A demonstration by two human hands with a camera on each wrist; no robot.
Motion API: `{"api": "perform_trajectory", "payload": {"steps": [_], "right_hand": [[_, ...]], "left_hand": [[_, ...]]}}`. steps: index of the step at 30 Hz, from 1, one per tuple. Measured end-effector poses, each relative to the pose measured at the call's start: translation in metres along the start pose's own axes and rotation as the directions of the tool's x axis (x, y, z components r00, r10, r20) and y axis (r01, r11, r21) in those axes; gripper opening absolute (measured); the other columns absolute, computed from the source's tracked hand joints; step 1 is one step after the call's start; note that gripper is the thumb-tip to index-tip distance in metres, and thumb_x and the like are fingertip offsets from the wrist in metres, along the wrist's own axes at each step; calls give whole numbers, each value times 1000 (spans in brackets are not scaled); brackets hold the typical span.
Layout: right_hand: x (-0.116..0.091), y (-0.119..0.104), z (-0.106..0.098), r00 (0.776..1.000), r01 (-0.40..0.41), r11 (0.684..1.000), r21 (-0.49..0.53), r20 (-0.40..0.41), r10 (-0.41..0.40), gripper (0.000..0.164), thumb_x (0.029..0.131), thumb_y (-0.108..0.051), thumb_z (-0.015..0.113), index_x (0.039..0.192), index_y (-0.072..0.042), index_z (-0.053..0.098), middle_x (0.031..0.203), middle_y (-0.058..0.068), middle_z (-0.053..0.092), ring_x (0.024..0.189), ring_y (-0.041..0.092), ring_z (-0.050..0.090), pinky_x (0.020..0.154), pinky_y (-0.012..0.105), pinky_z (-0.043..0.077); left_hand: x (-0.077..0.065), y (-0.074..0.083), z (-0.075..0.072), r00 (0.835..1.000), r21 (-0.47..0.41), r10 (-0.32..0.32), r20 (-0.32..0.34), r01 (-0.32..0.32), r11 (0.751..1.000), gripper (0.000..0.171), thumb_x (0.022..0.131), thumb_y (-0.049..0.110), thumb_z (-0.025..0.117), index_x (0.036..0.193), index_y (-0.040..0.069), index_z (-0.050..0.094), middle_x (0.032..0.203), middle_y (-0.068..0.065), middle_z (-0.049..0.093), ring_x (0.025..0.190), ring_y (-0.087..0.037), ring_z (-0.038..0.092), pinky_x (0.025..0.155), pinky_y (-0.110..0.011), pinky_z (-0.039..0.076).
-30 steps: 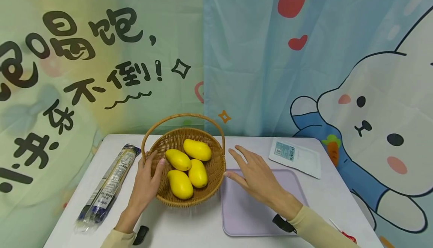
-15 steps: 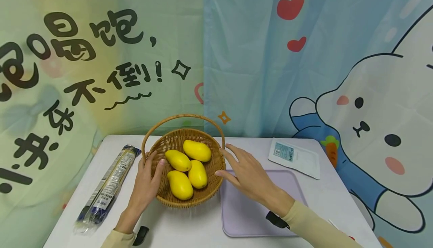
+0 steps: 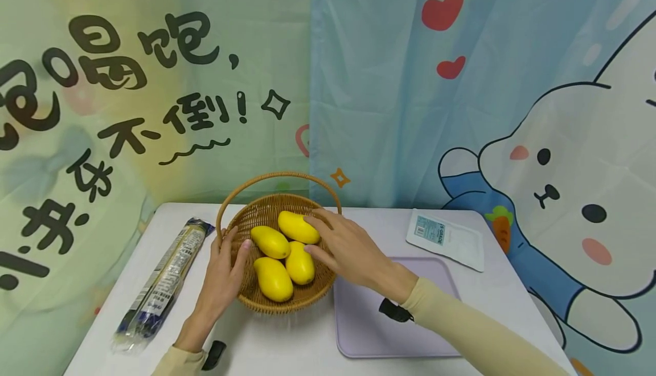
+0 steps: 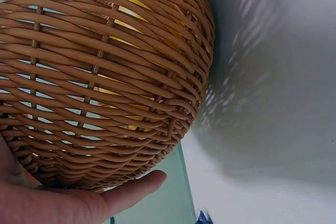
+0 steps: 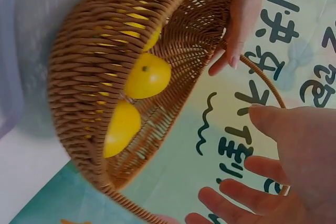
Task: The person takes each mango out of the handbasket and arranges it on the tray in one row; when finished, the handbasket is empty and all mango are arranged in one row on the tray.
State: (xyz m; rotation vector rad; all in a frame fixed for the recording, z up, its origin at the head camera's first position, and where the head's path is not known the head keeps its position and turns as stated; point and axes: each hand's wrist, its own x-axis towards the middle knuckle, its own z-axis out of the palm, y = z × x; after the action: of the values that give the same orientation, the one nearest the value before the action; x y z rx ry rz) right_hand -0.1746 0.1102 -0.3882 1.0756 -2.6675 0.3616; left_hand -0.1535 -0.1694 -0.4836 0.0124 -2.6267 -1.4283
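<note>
A brown wicker basket (image 3: 320, 290) with a tall arched handle holds several yellow mangoes (image 3: 273, 280). My left hand (image 3: 217, 270) holds the basket's left rim, thumb over the inner side and fingers along the outside. In the left wrist view one finger (image 4: 137, 188) lies beside the basket wall. My right hand (image 3: 353, 250) reaches across the right rim, fingers apart, its fingertips overlapping the upper-right mango (image 3: 296, 227) in the head view. In the right wrist view the right hand (image 5: 278, 182) shows spread fingers, nothing between them.
A lilac tray (image 3: 369, 330) lies right of the basket, partly under the right forearm. Behind it is a white packet (image 3: 463, 245). A long clear-wrapped package (image 3: 164, 285) lies at the left of the white table (image 3: 277, 347). Printed curtains (image 3: 359, 80) hang behind.
My right hand has moved left, from beside the basket to over its right rim and the mangoes. The left hand and the basket stay in place.
</note>
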Motion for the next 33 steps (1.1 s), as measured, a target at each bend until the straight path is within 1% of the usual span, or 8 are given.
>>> {"api": "perform_trajectory", "payload": {"steps": [3,6,10,14,17,24,29,33], "right_hand": [[11,-3,-2,1000,15,1000,23,20,-16,57,103,-44,57,149,-12,49,147,14,52,121,28,62,98,45,54],[21,-6,-1,999,29,998,48,43,-31,56,102,-42,59,148,-10,51,145,14,54,120,27,62,95,44,56],[35,-10,1,994,30,998,63,100,-37,57,103,-41,59,149,-9,50,147,15,54,130,28,57,102,44,53],[47,-10,3,987,16,996,89,160,-30,57,103,-41,59,149,-9,49,148,12,53,134,26,54,109,42,48],[57,-9,5,978,-4,994,111,209,-19,59,102,-41,60,151,-10,47,149,11,52,134,26,54,109,41,49],[79,-8,13,942,-38,993,115,335,-3,62,102,-42,60,154,-13,43,154,13,47,135,27,54,108,42,50],[91,-5,23,917,-86,981,171,400,10,63,102,-40,61,156,-14,41,158,14,42,135,28,54,106,40,51],[97,-1,34,895,-140,968,207,445,34,64,102,-38,62,157,-14,39,159,13,40,136,27,53,108,40,49]], "left_hand": [[0,0,0,1000,5,1,2,-1,1000,71,106,55,39,161,10,28,167,-26,9,138,-47,44,110,-67,37],[1,1,0,1000,9,-1,7,1,1000,72,106,55,38,161,10,27,167,-26,8,139,-47,43,110,-67,37],[1,2,-1,1000,12,-2,11,2,1000,72,106,56,37,161,10,26,167,-26,8,141,-48,40,111,-68,35],[1,3,-1,1000,15,-2,11,2,1000,72,106,56,38,161,10,26,167,-26,9,137,-46,45,110,-66,38],[1,4,-1,1000,18,-2,12,1,1000,72,106,55,38,161,10,26,167,-27,9,135,-45,48,109,-65,40],[1,4,0,1000,17,5,13,-5,1000,72,107,55,37,161,9,26,167,-27,9,136,-46,47,109,-66,39],[0,5,0,1000,23,2,14,-2,1000,73,107,55,37,162,9,25,167,-27,9,135,-45,48,109,-65,40],[0,5,0,1000,26,3,16,-4,1000,73,107,55,37,162,9,25,166,-28,9,135,-45,49,108,-65,41]]}}
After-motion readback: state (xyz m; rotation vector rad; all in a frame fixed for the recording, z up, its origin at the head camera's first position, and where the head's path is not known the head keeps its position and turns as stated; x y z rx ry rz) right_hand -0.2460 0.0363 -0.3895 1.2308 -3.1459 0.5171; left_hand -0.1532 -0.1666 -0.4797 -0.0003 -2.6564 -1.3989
